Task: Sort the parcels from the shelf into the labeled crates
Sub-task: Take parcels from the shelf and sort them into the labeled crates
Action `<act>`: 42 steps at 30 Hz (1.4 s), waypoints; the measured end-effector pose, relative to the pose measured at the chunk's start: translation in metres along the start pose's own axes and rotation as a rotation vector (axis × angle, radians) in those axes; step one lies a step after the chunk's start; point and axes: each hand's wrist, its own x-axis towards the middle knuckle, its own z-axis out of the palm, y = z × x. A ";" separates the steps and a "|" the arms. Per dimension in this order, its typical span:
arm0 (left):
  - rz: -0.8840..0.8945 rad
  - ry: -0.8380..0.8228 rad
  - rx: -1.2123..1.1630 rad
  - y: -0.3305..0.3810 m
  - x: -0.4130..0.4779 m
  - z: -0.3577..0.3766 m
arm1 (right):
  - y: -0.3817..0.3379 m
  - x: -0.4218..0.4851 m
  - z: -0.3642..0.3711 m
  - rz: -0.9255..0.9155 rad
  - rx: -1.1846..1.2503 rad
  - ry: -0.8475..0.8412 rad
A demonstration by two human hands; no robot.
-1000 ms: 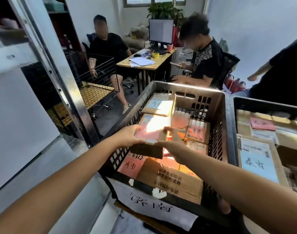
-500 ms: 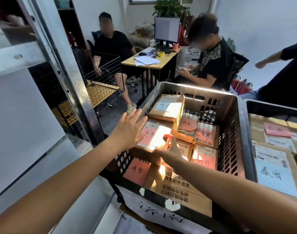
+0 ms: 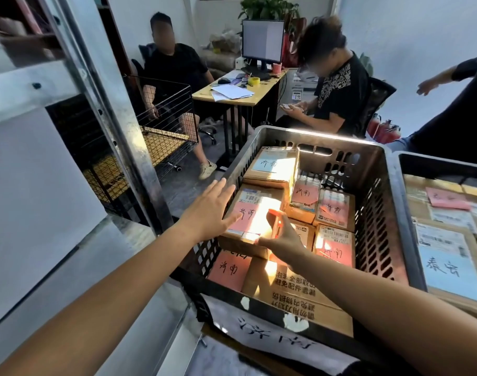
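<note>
Two bare arms reach in from the near side. The left grip lies flat, fingers straight and spread across the left rim of a dark grey perforated plastic crate. Its fingertips rest on a brown cardboard parcel with a pink handwritten label, and it has hold of nothing. The right grip is loose as well, thumb raised, fingers touching that parcel's near right corner without closing round it. The parcel lies flat on top of others against the crate's left wall, about midway along.

One white paper sheet with brushed characters hangs on the crate's near wall. Inside I count at least seven cardboard parcels, five pink labels and one pale blue label. The blue one sits on the box in the far left corner. One large printed carton lies along the near wall.

Just beside the crate's right wall stands a second dark crate, showing one pink label and one blue. A grey metal shelf upright rises at the left.

Farther off are one black wire cage cart and one wooden bench carrying one monitor. Two seated people in black shirts are beside it.
</note>
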 end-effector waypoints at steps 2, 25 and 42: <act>0.008 -0.004 0.012 -0.001 -0.001 0.000 | 0.002 -0.001 0.001 0.030 -0.041 -0.010; 0.012 -0.016 0.116 -0.002 0.000 0.000 | -0.028 0.018 0.005 0.094 -1.040 -0.126; -0.478 0.131 -0.032 0.022 -0.140 -0.010 | -0.099 -0.092 -0.019 -0.596 -0.802 -0.111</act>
